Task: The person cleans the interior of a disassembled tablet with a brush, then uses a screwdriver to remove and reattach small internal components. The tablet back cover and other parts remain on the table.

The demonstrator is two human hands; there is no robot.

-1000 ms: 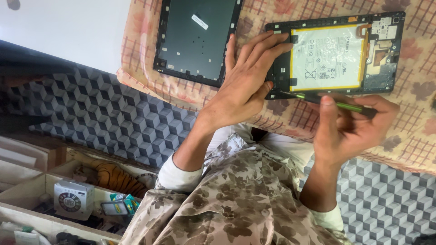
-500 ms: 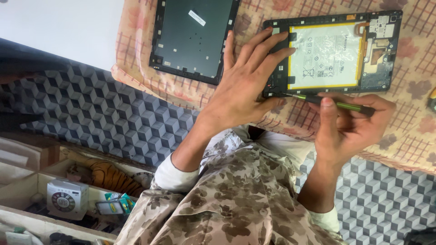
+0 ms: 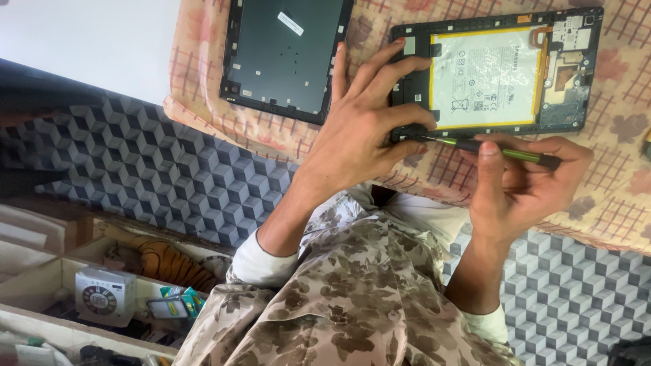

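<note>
**Tool tip at the opened tablet's corner**

Right hand [image 3: 522,186] pinches a green screwdriver [image 3: 498,150]; left hand [image 3: 359,132] presses spread fingers on the opened tablet [image 3: 495,74], near the cloth's front edge. A slip could gouge the battery [image 3: 485,78]. Below, a wooden tray [image 3: 41,271] holds a small white box [image 3: 102,296].

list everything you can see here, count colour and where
opened tablet: 1, black frame, white battery, top right on cloth
tablet back cover: 1, dark grey, top centre on cloth
screwdriver: 1, green and black, tip at tablet's lower edge
patterned cloth: 1, peach with red checks, under tablet
cube-pattern floor: grey, left
parts tray: 1, pale, bottom left
left hand: pressing tablet's left end
right hand: holding screwdriver
</note>
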